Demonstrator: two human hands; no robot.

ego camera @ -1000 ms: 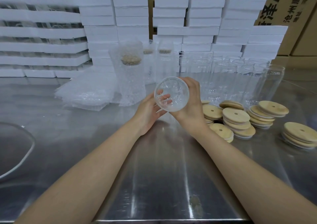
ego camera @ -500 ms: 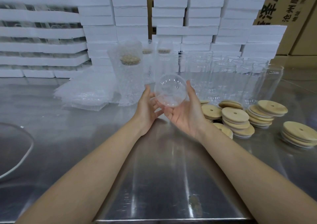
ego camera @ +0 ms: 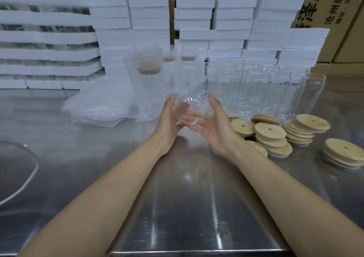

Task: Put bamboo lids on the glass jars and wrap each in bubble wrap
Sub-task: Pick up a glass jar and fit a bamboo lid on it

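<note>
The glass jar is in mid-turn over the counter at the centre of the frame. It is smeared by motion and tipped, so its round end no longer faces the camera squarely as it does 1 second ago. The right hand, which then wraps round the jar's side, now lies palm up with straight, released fingers under the glass and the thumb raised along its right side; it carries the jar rather than clasps it. The left hand stays against the jar's left side, thumb up, but its fingers show only through blurred glass, so I cannot tell whether they curl round it. This looks like a re-grip to stand the jar upright, so lidding is not yet begun: neither hand has a lid. The bamboo lids lie in stacks right of centre, near the right hand, in front of the row of empty jars. 1 wrapped jar stands left of centre beside the bubble wrap sheets. With so loose a hold on smooth glass, a slip is the likely hazard.
</note>
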